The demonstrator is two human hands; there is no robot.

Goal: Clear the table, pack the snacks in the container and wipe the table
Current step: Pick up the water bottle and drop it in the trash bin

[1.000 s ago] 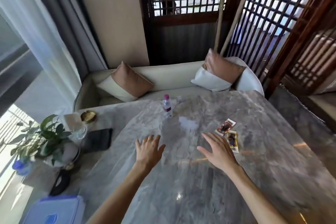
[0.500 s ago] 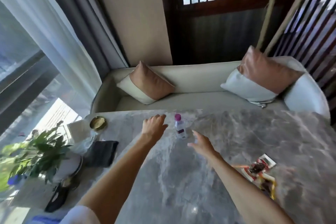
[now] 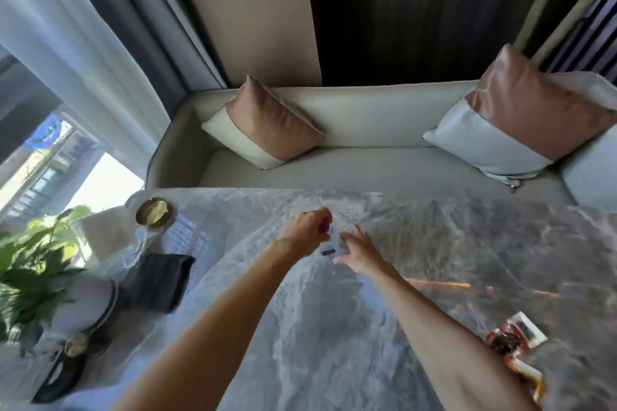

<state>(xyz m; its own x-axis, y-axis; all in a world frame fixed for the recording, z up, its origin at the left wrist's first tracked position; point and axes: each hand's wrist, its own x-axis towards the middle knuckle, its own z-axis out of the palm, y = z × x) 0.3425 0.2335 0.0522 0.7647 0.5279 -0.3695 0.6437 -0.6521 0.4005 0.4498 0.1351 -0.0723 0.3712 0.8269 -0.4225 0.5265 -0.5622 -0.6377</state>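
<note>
Near the table's [image 3: 434, 260] far edge, the left hand [image 3: 302, 228] curls round the bottle [image 3: 329, 247] by its cap, seemingly to clear it away, while the right hand [image 3: 359, 252], fingers loosely spread, steadies its side.

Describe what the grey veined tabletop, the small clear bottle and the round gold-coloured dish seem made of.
Grey veined tabletop: apparently polished marble or a lookalike; pale veins, glossy reflections.
Small clear bottle with magenta cap: probably plastic; see-through body, coloured cap.
Round gold-coloured dish: perhaps brass-toned metal; yellowish sheen, but blurred.
</note>
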